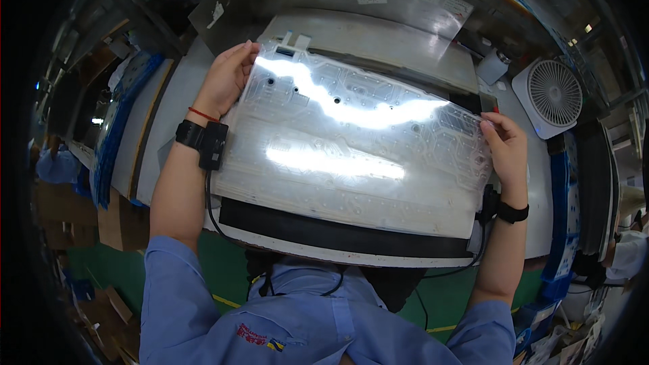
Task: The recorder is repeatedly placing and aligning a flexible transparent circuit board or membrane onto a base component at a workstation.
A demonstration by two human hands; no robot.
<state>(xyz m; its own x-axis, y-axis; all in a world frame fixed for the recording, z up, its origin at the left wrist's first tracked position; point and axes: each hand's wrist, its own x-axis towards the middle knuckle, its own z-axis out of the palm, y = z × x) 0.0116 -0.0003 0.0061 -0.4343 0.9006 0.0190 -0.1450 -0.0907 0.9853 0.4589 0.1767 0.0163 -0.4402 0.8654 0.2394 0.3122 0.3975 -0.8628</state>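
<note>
A large clear plastic membrane sheet point(318, 98) with printed circuit tracks and a few dark holes is stretched between my hands, glare running across it. My left hand point(232, 80) pinches its upper left edge, beside a short flat tail point(293, 42) that sticks out at the top. At the right end, my right hand point(507, 143) grips the upper right corner between thumb and fingers. Beneath the film lies a flat, pale work surface; how far the sheet touches it I cannot tell. A black strip point(338, 230) runs along the front.
Behind the sheet stands a metal panel point(433, 34) with handwritten paper labels. A white fan point(551, 96) and a small bottle point(493, 66) are at the back right. Blue bins point(561, 230) line the right side. Cables hang from both wrist straps.
</note>
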